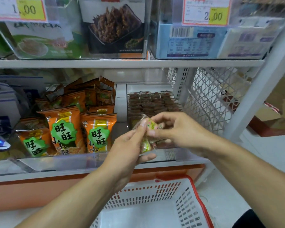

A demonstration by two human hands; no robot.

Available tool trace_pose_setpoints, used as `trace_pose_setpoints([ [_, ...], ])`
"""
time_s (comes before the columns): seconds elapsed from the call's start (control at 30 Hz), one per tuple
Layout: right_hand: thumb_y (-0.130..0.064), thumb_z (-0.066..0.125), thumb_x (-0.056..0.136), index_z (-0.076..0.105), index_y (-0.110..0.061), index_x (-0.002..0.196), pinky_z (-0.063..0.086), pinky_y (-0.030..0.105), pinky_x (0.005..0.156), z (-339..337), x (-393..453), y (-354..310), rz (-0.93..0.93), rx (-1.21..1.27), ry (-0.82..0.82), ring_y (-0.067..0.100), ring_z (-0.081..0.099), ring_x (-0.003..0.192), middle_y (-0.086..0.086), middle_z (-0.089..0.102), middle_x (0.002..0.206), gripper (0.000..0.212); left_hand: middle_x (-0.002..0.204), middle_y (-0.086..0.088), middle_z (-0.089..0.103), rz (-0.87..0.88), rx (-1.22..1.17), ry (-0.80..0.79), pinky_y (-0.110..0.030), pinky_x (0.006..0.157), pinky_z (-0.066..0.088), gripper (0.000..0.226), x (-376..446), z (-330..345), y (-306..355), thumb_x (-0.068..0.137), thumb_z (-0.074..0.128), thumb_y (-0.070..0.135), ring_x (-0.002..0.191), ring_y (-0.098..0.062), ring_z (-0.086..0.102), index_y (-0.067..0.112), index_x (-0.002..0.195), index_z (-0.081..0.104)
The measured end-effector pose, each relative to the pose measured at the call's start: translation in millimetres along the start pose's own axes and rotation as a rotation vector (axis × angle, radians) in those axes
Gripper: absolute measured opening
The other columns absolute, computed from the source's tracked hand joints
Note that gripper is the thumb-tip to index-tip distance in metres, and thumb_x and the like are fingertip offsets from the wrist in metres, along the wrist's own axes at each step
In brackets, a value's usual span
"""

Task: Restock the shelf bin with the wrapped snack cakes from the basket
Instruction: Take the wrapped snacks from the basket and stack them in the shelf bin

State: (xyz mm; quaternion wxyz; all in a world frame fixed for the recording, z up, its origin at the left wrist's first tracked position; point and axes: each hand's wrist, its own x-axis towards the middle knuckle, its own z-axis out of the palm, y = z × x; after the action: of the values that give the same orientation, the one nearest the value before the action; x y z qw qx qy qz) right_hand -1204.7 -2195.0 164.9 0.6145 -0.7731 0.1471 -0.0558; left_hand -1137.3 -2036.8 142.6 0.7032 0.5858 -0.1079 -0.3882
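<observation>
Both hands point(155, 134) pinch crinkly wrapped cakes point(150, 125) (clear film)

Both hands are holding wrapped cakes in front of the clear bin point(155, 89): left hand point(130, 145) gripping a small stack point(146, 145), right hand point(174, 129) pinching the top cake point(152, 124). Brown packs point(151, 102) are sitting in rows in the bin. Orange snack bags point(79, 122) are filling the bin beside it, and the white basket point(184, 203) is sitting below the shelf.
</observation>
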Motion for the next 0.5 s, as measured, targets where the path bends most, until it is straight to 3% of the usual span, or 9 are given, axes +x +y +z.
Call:
trace_pose_setpoints([
  [0.07, -0.006, 0.079, 0.083, 0.075, -0.018, 0.102, 0.062, 0.036, 0.079, -21.6, 4.8, 0.8, 0.091, 0.146, 0.115, 0.018, 0.073, 0.087, 0.01, 0.074, 0.101, 0.023, 0.12, -0.004, 0.072, -0.04, -0.048, 0.047, -0.032, 0.078, 0.063, 0.018, 1.9, 4.6, -4.6, 0.1, 0.066, 0.03, 0.085, -0.007, 0.077, 0.022, 0.107, 0.08],
  [0.1, -0.005, 0.079, 0.083, 0.075, -0.02, 0.102, 0.063, 0.036, 0.08, -33.3, 8.4, 0.7, 0.111, 0.063, 0.198, 0.019, 0.074, 0.091, 0.008, 0.075, 0.105, 0.024, 0.122, -0.008, 0.068, -0.066, -0.065, 0.068, -0.034, 0.079, 0.064, 0.016, 1.9, 6.4, -6.1, 0.101, 0.064, 0.017, 0.081, -0.009, 0.078, 0.019, 0.111, 0.077],
  [0.2, -0.006, 0.07, 0.09, 0.07, -0.024, 0.119, 0.057, 0.022, 0.075, -52.4, 25.6, 11.1, 0.126, -0.747, 0.332, 0.021, 0.071, 0.095, 0.004, 0.069, 0.12, 0.035, 0.119, -0.011, 0.067, -0.088, -0.025, 0.106, -0.035, 0.077, 0.064, 0.03, 1.7, 9.7, -12.6, 0.101, 0.056, -0.003, 0.083, -0.019, 0.079, 0.018, 0.116, 0.07],
  [0.27, 0.001, 0.062, 0.089, 0.067, -0.024, 0.127, 0.053, 0.026, 0.084, -45.0, 40.0, 20.7, 0.124, -1.011, 0.264, 0.025, 0.064, 0.103, 0.007, 0.063, 0.131, 0.045, 0.109, -0.006, 0.075, -0.053, 0.041, 0.132, -0.036, 0.077, 0.065, 0.03, 0.8, 10.0, -15.0, 0.098, 0.062, -0.003, 0.087, -0.019, 0.078, 0.022, 0.113, 0.071],
  [0.37, 0.007, 0.06, 0.086, 0.065, -0.024, 0.127, 0.049, 0.031, 0.092, -30.7, 56.9, 35.0, 0.016, -1.009, 0.227, 0.028, 0.059, 0.115, 0.007, 0.059, 0.134, 0.052, 0.093, 0.007, 0.081, -0.002, 0.133, 0.133, -0.038, 0.088, 0.063, 0.025, 1.1, 8.5, -14.4, 0.094, 0.071, 0.005, 0.093, -0.017, 0.077, 0.025, 0.11, 0.072],
  [0.5, 0.003, 0.053, 0.087, 0.061, -0.023, 0.102, 0.041, 0.033, 0.08, -28.9, 63.5, 45.9, -0.117, -0.879, 0.399, 0.024, 0.053, 0.105, 0.002, 0.055, 0.121, 0.031, 0.095, 0.004, 0.081, 0.01, 0.083, 0.132, -0.032, 0.089, 0.061, 0.022, 5.1, 7.7, -11.5, 0.096, 0.068, 0.005, 0.097, -0.018, 0.077, 0.02, 0.111, 0.074],
])
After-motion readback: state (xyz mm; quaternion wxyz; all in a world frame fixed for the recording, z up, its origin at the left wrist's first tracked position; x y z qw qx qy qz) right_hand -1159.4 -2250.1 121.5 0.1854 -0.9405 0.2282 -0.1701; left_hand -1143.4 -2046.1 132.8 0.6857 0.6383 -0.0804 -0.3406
